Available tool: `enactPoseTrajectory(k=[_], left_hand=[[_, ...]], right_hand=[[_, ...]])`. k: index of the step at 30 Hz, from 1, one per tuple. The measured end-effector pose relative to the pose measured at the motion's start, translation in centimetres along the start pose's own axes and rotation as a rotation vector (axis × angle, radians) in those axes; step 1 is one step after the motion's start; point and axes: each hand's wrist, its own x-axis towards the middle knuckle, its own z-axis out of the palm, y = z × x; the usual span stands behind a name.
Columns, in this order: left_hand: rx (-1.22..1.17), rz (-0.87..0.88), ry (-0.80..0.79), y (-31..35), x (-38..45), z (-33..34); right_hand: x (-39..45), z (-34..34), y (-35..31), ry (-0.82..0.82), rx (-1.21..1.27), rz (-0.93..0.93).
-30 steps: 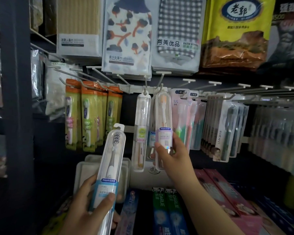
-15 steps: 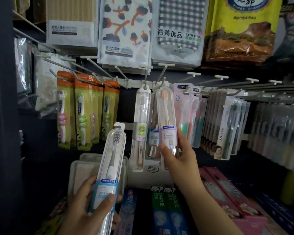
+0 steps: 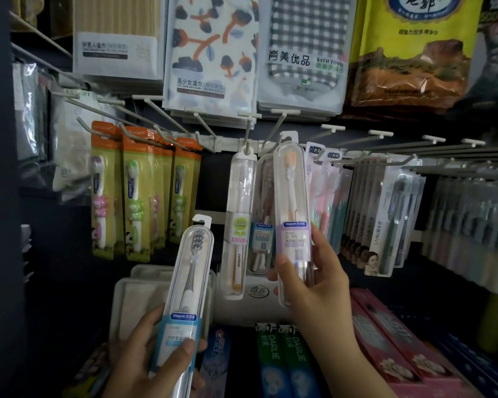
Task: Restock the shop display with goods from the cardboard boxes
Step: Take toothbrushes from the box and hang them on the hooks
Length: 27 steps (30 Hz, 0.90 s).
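Observation:
My left hand (image 3: 153, 357) grips the lower end of a clear toothbrush case with a blue label (image 3: 189, 285), held upright and tilted right, in front of the shelf. My right hand (image 3: 318, 285) holds a second clear case with a purple label (image 3: 292, 208) by its lower half. Its hang tab sits at the tip of a display hook (image 3: 278, 126); I cannot tell whether the tab is on the hook. Left of it a clear case with a green sticker (image 3: 239, 225) hangs on the neighbouring hook.
Yellow children's toothbrush packs (image 3: 135, 193) hang at left, rows of packaged toothbrushes (image 3: 383, 214) at right. Bagged bath towels (image 3: 213, 53) hang above. Toothpaste boxes (image 3: 279, 360) lie on the shelf below, white trays (image 3: 135, 288) at lower left.
My right hand has drawn the purple-label case outward and slightly right along the hook, closer to me. The left hand and its case have stayed about where they were.

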Motion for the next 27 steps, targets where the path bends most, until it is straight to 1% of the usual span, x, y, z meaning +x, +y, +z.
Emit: enactPoseTrajectory(k=[4, 7, 9, 11, 12, 13, 14, 16, 18, 22, 24, 27], left_hand=[[0.041, -0.035, 0.043, -0.6, 0.4, -0.2], [0.069, 0.012, -0.022, -0.5, 0.2, 0.2], [0.175, 0.087, -0.067, -1.3, 0.4, -0.4], [0.329, 0.119, -0.069, -1.0, 0.0, -0.7], [0.291, 0.097, -0.061, -1.1, -0.3, -0.8], [0.286, 0.095, -0.093, -1.4, -0.1, -1.1], [0.285, 0.050, -0.096, -1.5, -0.2, -1.2], [0.164, -0.028, -0.141, -0.9, -0.5, -0.8], [0.119, -0.053, -0.168, -0.8, 0.1, -0.7], [-0.007, -0.047, -0.043, -0.2, 0.4, -0.3], [-0.024, -0.040, -0.013, -0.1, 0.2, -0.1], [-0.022, -0.045, 0.013, 0.2, -0.2, 0.0]], right_hand=[[-0.8, -0.3, -0.6, -0.011, 0.045, -0.013], [-0.8, -0.4, -0.7, -0.012, 0.035, -0.029], [-0.7, -0.6, -0.6, -0.023, 0.029, -0.026], [-0.6, -0.6, -0.3, -0.039, 0.031, -0.010], [-0.5, -0.7, -0.3, -0.042, 0.031, -0.003], [-0.5, -0.7, -0.3, -0.045, 0.030, 0.002], [-0.5, -0.6, -0.4, -0.049, 0.028, 0.007], [-0.4, -0.4, -0.5, -0.052, 0.031, 0.018], [-0.3, -0.1, -0.6, -0.048, 0.064, 0.047], [0.1, 0.3, -0.2, -0.042, 0.084, 0.089], [0.4, 0.5, 0.2, -0.046, 0.063, 0.079], [1.4, 1.0, 1.7, -0.048, -0.038, 0.092]])
